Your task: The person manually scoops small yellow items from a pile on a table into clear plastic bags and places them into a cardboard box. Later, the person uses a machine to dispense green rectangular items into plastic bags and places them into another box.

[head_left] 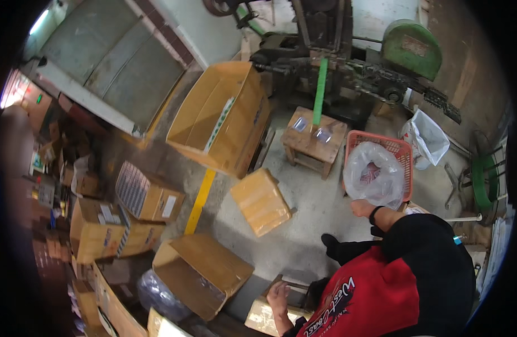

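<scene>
My right hand (360,208), with a black band at the wrist, is beside a red plastic basket (408,163). Its fingers look curled closed at the edge of the clear plastic bag (359,163) lining that basket; whether they grip the bag's edge is hidden. Reddish pieces (371,171) lie inside the bag. Lower down, my left hand (278,296) hangs with loosely parted fingers and nothing visible in it. Close by are a taped carton (264,315) and an open cardboard box (236,269). A closed, taped carton (261,202) rests on the floor between my hands and the machine.
A green chute (321,92) slopes from a dark machine (348,50) to a wooden stool (309,149) bearing small clear pieces. Left of it stands a large open carton (219,121). A white-lined bucket (424,137) stands beyond the basket. Several boxes (95,230) crowd the left.
</scene>
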